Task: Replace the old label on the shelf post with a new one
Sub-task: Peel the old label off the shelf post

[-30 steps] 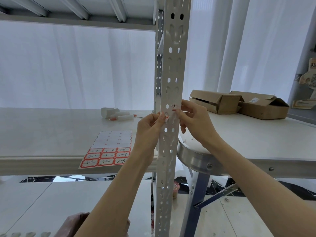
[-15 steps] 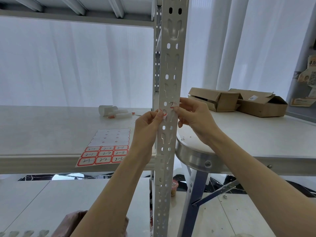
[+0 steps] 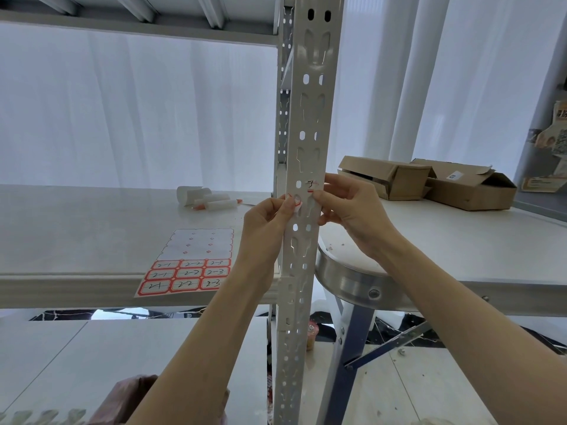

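A white perforated shelf post [image 3: 306,124] stands upright in the middle of the view. A small red-bordered label [image 3: 312,186] with handwriting sits on the post's face at hand height. My left hand [image 3: 270,219] pinches the label's left end against the post's left edge. On the other side, my right hand [image 3: 346,207] holds the label's right end, thumb on the post's front. A sheet of red-bordered labels [image 3: 190,265] lies on the shelf board to the left; its upper rows are peeled off.
The white shelf board [image 3: 76,234] carries rolled paper bits and a red-tipped pen [image 3: 208,199]. Two open cardboard boxes [image 3: 429,182] rest on a table [image 3: 460,240] at right. A round metal-rimmed stool top [image 3: 346,277] sits just right of the post.
The view has shifted slightly, so the post and hands sit a little higher in frame. Both hands stay on the label at the post.
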